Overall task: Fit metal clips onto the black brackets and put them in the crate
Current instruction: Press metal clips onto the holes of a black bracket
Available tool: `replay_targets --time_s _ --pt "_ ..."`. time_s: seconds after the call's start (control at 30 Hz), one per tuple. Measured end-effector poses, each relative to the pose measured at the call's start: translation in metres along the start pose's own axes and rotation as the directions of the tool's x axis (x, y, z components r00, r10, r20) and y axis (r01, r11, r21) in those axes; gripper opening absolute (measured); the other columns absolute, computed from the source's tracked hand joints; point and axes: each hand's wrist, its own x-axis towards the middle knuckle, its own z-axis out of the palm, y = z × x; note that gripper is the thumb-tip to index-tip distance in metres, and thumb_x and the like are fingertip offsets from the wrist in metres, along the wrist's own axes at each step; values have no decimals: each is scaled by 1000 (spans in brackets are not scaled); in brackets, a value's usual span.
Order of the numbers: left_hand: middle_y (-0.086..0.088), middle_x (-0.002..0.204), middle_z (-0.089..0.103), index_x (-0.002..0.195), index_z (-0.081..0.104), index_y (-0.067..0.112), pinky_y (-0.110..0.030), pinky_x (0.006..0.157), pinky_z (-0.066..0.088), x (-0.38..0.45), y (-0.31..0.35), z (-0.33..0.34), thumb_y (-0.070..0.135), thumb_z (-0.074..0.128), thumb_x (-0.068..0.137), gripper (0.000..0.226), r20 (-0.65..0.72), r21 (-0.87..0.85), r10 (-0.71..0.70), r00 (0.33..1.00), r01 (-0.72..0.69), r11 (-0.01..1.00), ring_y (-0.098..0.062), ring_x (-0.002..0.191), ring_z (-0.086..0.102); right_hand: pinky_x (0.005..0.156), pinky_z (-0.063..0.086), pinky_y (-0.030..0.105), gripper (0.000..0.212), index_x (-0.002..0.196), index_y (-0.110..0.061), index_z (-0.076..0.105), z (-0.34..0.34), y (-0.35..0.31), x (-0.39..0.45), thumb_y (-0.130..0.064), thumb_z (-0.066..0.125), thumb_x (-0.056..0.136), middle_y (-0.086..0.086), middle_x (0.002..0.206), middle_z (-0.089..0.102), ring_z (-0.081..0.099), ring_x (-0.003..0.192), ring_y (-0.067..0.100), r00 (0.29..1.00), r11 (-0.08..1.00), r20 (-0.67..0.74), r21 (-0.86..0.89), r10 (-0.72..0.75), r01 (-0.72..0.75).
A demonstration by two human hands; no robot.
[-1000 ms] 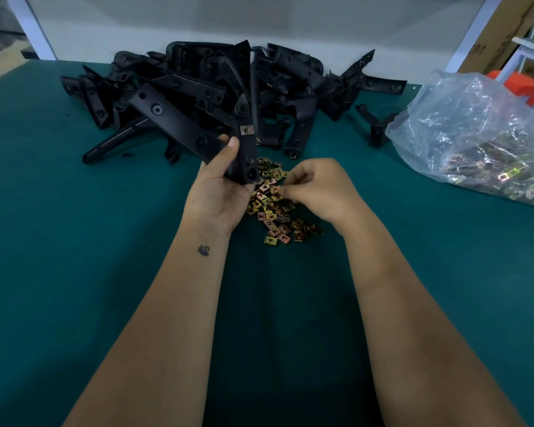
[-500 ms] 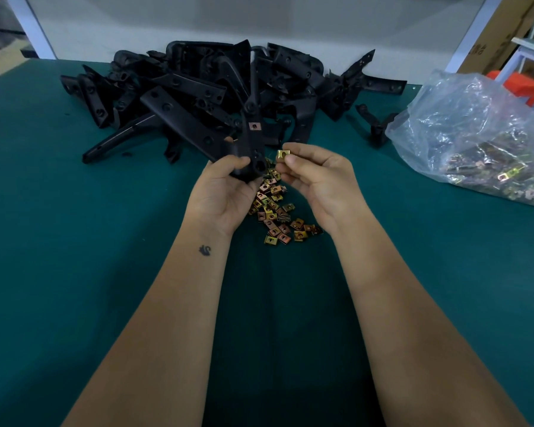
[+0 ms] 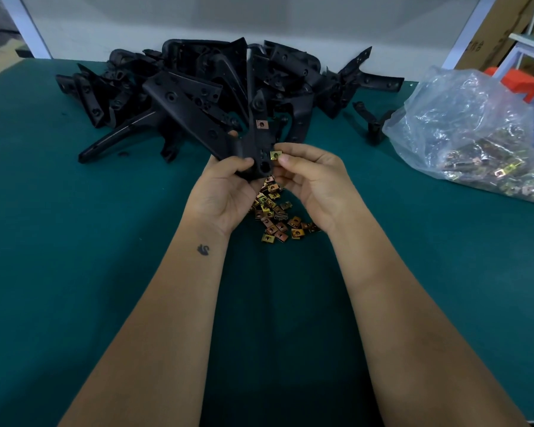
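My left hand grips a black angled plastic bracket above the green tabletop's middle; my right hand pinches a small brass-coloured metal clip against its edge.

No text, brand or number can be made out with certainty. The cardboard box at the far right carries dark printed characters on its side, but they are too small and blurred to read. The left forearm bears a small black swan-shaped mark near the wrist, a picture and not lettering.
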Motion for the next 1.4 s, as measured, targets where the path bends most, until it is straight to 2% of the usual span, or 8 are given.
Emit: replay_targets --time_s 0.1,0.23,0.47,0.7,0.83,1.0,1.2,1.4 --pt "-18 116 61 126 45 9 -36 89 54 0 0 1 -13 39 89 43 10 -4 1 1000 -1 1000 -27 99 64 68 54 24 19 90 -11 73 0 1 0 4 61 89 4 80 73 67 73 13 1000 999 17 34 16 -17" --pt "-12 106 69 117 54 18 -32 80 57 0 1 1 -13 39 90 45 16 -9 -2 1000 2 1000 -23 93 68 69 55 24 16 90 -10 72 1 0 0 1 61 89 5 82 73 67 74 14 1000 996 17 86 20 -21" --pt "-2 107 71 118 60 32 -30 75 56 -3 1 1 -5 50 91 47 39 165 -70 997 63 984 -16 87 67 75 51 27 15 88 -12 70 1 -2 0 0 61 89 2 80 71 64 75 13 999 988 -32 153 6 -1" --pt "-1 110 70 113 61 33 -31 68 55 -4 2 1 -5 52 90 45 76 147 -120 990 108 983 -19 88 67 71 49 27 12 93 -10 71 3 -1 1 -3 62 90 6 84 70 61 76 16 999 994 -23 100 41 -38" --pt "-1 116 68 113 60 34 -21 59 52 -5 3 2 -4 54 86 47 56 102 -137 989 131 986 -14 86 66 63 50 22 11 86 -12 71 3 -1 0 -3 65 88 2 79 69 60 70 12 997 991 -18 108 79 -76" --pt "-4 99 71 106 54 15 -14 50 42 -4 1 3 -9 45 93 28 6 70 -88 996 87 994 -9 73 62 62 47 22 14 78 -15 72 2 0 0 -4 68 85 -2 71 64 54 60 8 994 991 -4 84 105 -104" --pt "-5 110 67 124 53 29 -16 57 44 -2 4 -2 -11 46 93 51 84 171 -41 996 27 985 -11 83 59 61 47 21 8 84 -12 70 1 1 0 -4 67 86 -1 73 65 54 59 8 990 989 30 53 135 -137" --pt "-1 119 65 133 48 29 -20 78 47 -3 3 0 -1 54 94 50 95 183 -22 995 4 983 -13 100 60 58 46 19 13 78 -13 70 5 1 0 -4 68 87 -4 67 63 53 58 7 996 995 18 47 84 -84"
